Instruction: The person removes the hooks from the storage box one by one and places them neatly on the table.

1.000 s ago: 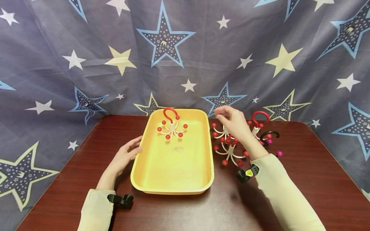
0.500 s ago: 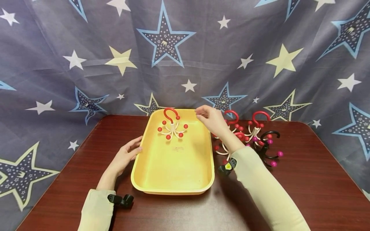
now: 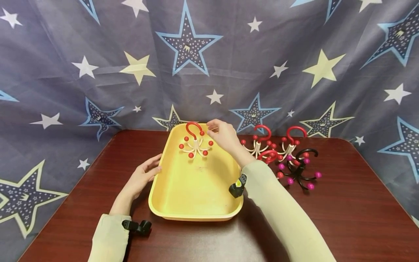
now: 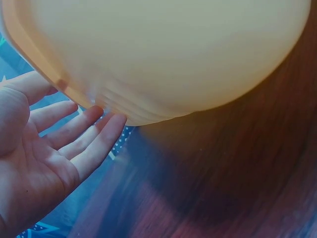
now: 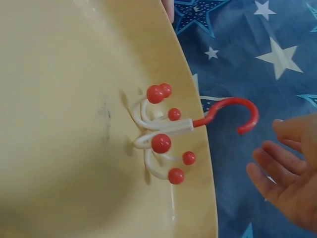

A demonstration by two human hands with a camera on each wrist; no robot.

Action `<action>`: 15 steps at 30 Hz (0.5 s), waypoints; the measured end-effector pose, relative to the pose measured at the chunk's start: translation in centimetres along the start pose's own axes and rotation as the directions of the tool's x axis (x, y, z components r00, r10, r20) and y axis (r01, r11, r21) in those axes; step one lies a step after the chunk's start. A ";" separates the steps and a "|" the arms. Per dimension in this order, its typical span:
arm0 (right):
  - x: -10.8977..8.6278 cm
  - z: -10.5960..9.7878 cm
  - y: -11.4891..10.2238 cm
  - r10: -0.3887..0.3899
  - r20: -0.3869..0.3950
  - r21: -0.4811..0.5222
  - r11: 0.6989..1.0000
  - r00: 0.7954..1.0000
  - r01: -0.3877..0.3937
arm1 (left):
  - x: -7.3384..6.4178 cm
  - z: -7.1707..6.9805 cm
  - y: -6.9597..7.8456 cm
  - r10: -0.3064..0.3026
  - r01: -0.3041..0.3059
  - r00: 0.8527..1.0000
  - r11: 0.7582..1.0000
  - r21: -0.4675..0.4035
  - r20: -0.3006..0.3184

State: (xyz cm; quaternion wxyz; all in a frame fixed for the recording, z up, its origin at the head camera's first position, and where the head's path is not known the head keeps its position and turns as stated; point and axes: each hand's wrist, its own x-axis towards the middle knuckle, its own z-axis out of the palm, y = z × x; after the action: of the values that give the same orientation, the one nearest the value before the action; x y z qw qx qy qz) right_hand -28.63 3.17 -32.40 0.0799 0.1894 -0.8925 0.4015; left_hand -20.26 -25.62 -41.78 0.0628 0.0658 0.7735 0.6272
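A yellow tray [image 3: 196,193] lies on the table, and in its far left part stands a white hanger [image 3: 196,147] with a red hook and red balls on its curved arms. My right hand [image 3: 226,138] hovers just right of that red hook; the right wrist view shows a gap between hook and fingers [image 5: 267,181], which hold nothing. My left hand [image 3: 140,178] is at the tray's left side. In the left wrist view its straight fingers [image 4: 94,148] touch or nearly touch the tray's outer wall, the thumb beside the rim.
Right of the tray stand several similar hangers: a white one with a red hook [image 3: 258,147], another white one [image 3: 289,150], and a black one with magenta balls [image 3: 298,173]. A star-patterned cloth [image 3: 212,54] hangs behind the dark red table [image 3: 360,203].
My right hand has moved left, from above the hangers on the right to beside the hook of the hanger in the tray. The left hand and the tray have stayed in place.
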 end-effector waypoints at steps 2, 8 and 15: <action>0.4 0.6 -0.2 0.010 -0.003 -0.013 1.000 1.000 -0.010 | 0.0 0.0 0.0 0.001 -0.001 1.000 1.000 0.002 -0.001; 1.3 2.1 -0.4 0.054 -0.005 -0.036 0.998 0.999 -0.054 | 0.1 -0.1 -0.3 0.018 -0.018 1.000 1.000 0.001 0.003; 2.2 3.4 -0.5 0.075 0.002 -0.029 0.997 0.997 -0.074 | 0.0 -0.2 -0.3 0.015 -0.015 1.000 1.000 -0.001 -0.001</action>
State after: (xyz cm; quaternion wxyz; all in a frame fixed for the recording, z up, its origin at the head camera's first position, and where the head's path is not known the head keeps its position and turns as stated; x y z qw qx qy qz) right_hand -30.45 -0.26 -33.67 0.0664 0.1554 -0.9049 0.3907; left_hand -20.34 -25.84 -42.09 0.0579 0.0711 0.7726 0.6282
